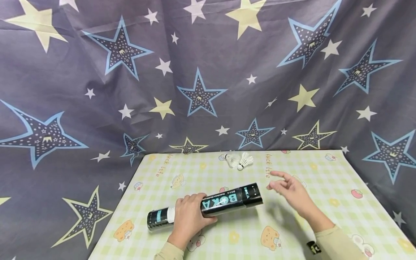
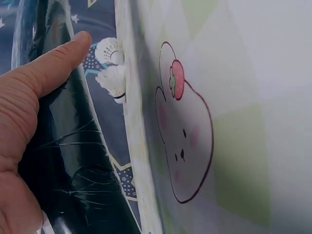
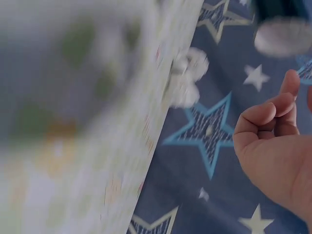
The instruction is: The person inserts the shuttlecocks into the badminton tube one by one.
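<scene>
My left hand [image 1: 190, 216] grips a black shuttlecock tube [image 1: 221, 203] with turquoise and white "BOKA" lettering, fingers over its far side and thumb along the near side. The tube lies at a slant, right end higher than the left in the head view. A white band [image 1: 170, 214] shows just left of that hand. In the left wrist view the thumb [image 2: 58, 63] lies along the dark tube. Beyond the tube's right end, my right hand [image 1: 290, 191] hovers with loosely bent fingers and nothing in them. The right wrist view shows the tube's pale round end [image 3: 283, 38] above the fingertips.
Two white shuttlecocks, one on its side [image 1: 245, 161] and another beside it [image 1: 232, 160], lie near the back edge of the table. A green-checked cloth [image 1: 325, 202] with cartoon prints covers the table. Behind hangs a dark star-patterned curtain [image 1: 221, 50].
</scene>
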A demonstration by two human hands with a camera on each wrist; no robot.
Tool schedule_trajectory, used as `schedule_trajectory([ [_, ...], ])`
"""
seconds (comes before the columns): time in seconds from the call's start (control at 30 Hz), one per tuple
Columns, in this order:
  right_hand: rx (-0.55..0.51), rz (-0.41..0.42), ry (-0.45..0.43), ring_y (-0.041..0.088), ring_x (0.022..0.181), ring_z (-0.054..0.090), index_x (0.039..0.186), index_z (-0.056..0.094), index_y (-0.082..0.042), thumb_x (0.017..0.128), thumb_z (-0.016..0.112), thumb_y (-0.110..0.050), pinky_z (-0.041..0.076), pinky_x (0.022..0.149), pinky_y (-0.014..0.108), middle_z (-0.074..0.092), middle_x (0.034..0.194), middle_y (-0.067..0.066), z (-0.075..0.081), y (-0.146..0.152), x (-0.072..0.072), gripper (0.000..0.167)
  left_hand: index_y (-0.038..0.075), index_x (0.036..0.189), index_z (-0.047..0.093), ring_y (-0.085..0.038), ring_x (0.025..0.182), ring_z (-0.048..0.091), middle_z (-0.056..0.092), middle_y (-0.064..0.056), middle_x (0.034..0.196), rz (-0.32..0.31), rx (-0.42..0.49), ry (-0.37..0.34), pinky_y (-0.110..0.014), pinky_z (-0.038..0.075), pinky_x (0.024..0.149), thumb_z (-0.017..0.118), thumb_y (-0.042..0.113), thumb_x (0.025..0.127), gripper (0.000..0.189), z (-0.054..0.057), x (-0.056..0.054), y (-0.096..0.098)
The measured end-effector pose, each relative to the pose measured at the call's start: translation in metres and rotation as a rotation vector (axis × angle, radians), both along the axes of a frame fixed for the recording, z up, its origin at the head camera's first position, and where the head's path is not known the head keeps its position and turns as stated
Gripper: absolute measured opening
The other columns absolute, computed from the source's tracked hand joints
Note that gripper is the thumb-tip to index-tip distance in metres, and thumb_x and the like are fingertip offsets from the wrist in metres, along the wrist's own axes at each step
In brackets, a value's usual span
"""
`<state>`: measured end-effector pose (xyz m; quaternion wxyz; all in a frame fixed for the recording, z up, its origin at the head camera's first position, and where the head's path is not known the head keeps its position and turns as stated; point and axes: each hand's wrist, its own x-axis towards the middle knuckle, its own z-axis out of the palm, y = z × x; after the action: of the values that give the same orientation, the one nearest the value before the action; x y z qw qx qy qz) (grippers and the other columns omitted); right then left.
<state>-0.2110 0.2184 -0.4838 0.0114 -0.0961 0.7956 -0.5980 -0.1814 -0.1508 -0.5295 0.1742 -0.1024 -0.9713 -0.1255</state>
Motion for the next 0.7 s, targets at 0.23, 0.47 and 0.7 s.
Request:
schedule_trajectory([
  [0.23, 0.231, -0.062, -0.005, 0.011, 0.094, 0.065, 0.152, 0.052, -0.001, 0.11, 0.061, -0.031, 0.054, 0.076, 0.029, 0.078, 0.119, 0.018, 0.01, 0.03, -0.059, 0.053, 0.025, 0.117, 0.074, -0.019, 0.086, 0.068, 0.079, 0.004, 0.1, 0.015, 0.013, 0.023, -0.045, 0.05, 0.083, 0.101, 0.064, 0.051, 0.081, 0.005, -0.004, -0.004],
  [0.47, 0.345, 0.012, 0.056, 0.034, 0.109, 0.071, 0.146, 0.059, 0.002, 0.111, 0.059, -0.025, 0.058, 0.092, 0.041, 0.066, 0.138, 0.028, 0.013, 0.016, -0.112, 0.044, 0.026, 0.118, 0.075, -0.018, 0.084, 0.069, 0.08, 0.005, 0.1, 0.014, 0.027, 0.031, -0.045, 0.05, 0.081, 0.101, 0.063, 0.051, 0.08, 0.006, -0.006, -0.007],
  [0.7, 0.381, 0.101, 0.029, 0.051, 0.147, 0.047, 0.148, 0.06, 0.0, 0.11, 0.059, -0.022, 0.04, 0.12, 0.064, 0.051, 0.159, 0.028, 0.003, -0.021, -0.138, 0.044, 0.026, 0.116, 0.075, -0.016, 0.083, 0.068, 0.08, 0.006, 0.098, 0.001, 0.056, 0.017, -0.044, 0.049, 0.08, 0.102, 0.06, 0.051, 0.077, 0.003, -0.002, -0.003],
])
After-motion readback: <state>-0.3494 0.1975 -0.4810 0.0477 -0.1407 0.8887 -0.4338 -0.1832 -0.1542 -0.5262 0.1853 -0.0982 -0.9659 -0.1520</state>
